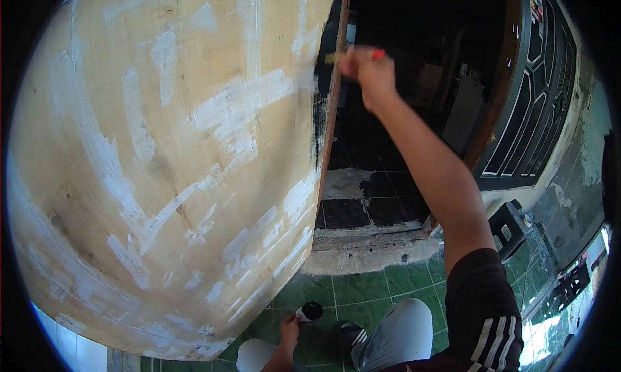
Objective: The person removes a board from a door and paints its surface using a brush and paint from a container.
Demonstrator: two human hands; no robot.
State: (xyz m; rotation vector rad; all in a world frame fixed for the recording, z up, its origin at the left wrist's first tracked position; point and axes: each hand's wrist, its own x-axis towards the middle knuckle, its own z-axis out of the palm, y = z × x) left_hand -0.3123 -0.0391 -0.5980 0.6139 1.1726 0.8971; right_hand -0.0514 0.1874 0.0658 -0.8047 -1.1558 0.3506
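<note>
two hands: brush [336,57] at panel edge [325,107]

One wooden panel [162,165], one brush [336,57], one paint can [310,312]. Two hands: right hand [365,68] and left hand [289,330]. One metal door grille [537,94]. Two knees [401,327].

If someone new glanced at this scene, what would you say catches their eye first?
The big tan wooden panel, streaked with white filler, fills the left. At its right edge, the right hand holds a brush against a strip of fresh black paint. Low down, the left hand grips a small dark-topped container above the green tiled floor.
</note>
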